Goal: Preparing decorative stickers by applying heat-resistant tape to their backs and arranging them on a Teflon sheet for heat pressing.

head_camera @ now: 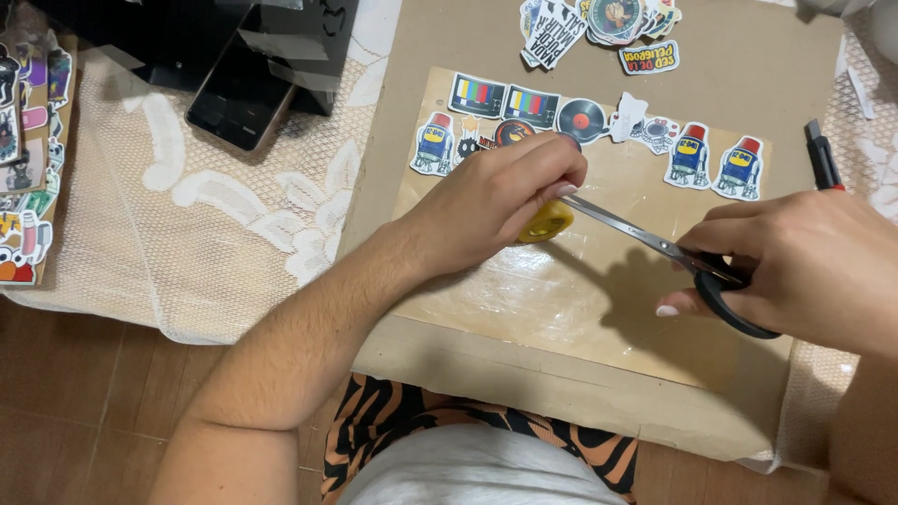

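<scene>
My left hand (496,201) holds a small yellow roll of tape (546,222) just above a tan board covered in clear film (561,299). My right hand (804,262) grips black-handled scissors (673,252), whose thin metal blades point left and reach my left fingertips beside the yellow roll. Along the board's far edge lies a row of stickers (580,122): colour-bar screens, a vinyl record, spray cans and small figures.
A loose pile of stickers (599,28) lies at the far side of the cardboard sheet (748,65). A phone (238,93) rests on a lace tablecloth (187,206) at left, near more stickers (23,159). A red-and-black cutter (823,159) lies at right.
</scene>
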